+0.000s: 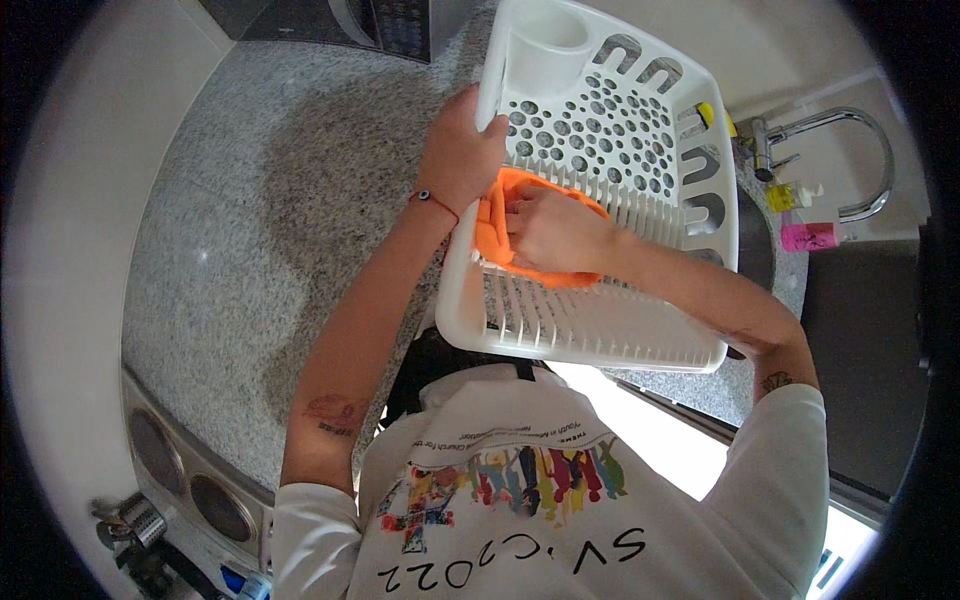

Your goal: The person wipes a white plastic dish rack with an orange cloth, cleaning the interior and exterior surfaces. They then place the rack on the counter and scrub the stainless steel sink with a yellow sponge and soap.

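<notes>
A white plastic dish rack (pixel 610 335) is tilted in front of me, with round holes in its far part, rows of slats nearer me and a cup-shaped holder (pixel 548 45) at its far left corner. My left hand (pixel 465 150) grips the rack's left rim, the thumb over the inside edge. Inside the rack, my right hand (pixel 560 230) presses an orange cloth (pixel 492 225) against the slats by the left wall. Its fingers are curled into the cloth, and their tips are partly hidden in the folds.
Speckled grey countertop (pixel 220 220) stretches to the left, with a microwave (pixel 390 25) at the back. Beyond the rack at right are a sink tap (pixel 870 125), a yellow soap bottle (pixel 785 196) and a pink container (pixel 808 237). Hotplates (pixel 220 505) and a metal grater (pixel 140 518) lie at lower left.
</notes>
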### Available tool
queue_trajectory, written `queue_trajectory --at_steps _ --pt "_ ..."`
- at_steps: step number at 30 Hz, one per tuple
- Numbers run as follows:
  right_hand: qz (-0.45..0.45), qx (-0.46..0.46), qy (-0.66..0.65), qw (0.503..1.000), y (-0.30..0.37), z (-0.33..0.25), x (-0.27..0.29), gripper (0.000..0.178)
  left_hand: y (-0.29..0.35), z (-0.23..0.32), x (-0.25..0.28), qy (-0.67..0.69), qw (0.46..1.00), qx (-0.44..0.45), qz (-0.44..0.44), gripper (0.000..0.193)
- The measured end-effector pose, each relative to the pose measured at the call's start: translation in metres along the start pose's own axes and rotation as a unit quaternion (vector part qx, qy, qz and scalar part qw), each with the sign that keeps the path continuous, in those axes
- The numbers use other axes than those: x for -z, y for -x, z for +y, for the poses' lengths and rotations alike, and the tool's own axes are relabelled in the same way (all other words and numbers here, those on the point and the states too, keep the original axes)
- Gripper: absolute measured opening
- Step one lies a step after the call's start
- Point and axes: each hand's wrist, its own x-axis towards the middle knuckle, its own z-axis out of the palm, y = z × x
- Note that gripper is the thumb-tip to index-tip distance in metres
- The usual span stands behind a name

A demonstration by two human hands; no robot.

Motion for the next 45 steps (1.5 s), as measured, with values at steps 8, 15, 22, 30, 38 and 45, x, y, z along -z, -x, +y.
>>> queue_trajectory --at_steps 8,15,22,30,38,45 --pt "-0.081 -0.042 -0.168 0.982 -0.012 -0.001 0.005 0.018 -0.004 -0.004 0.003 0.006 1.0 -0.003 0.007 0.033" --pt "-0.213 -0.279 -0.636 0.687 0.067 0.007 0.067 0.03 -0.003 0.004 0.005 0.027 1.0 -0.004 -0.011 0.037" --pt "0.067 -0.524 -0.457 0.716 0.051 0.006 0.115 0.055 -0.002 -0.005 0.01 0.007 0.999 0.026 -0.016 0.043" --pt "0.057 -0.322 0.095 0.94 0.002 0.02 0.007 0.041 -0.006 0.002 0.006 0.023 1.0 -0.008 -0.005 0.031" --pt "-0.001 -0.164 0.083 0.983 0.01 -0.011 0.014 0.033 -0.007 -0.006 0.001 0.001 0.999 -0.036 0.008 0.029" --pt "0.025 -0.177 -0.2 0.963 0.023 -0.033 0.017 0.026 -0.011 0.002 0.004 -0.017 0.999 -0.017 -0.023 0.034"
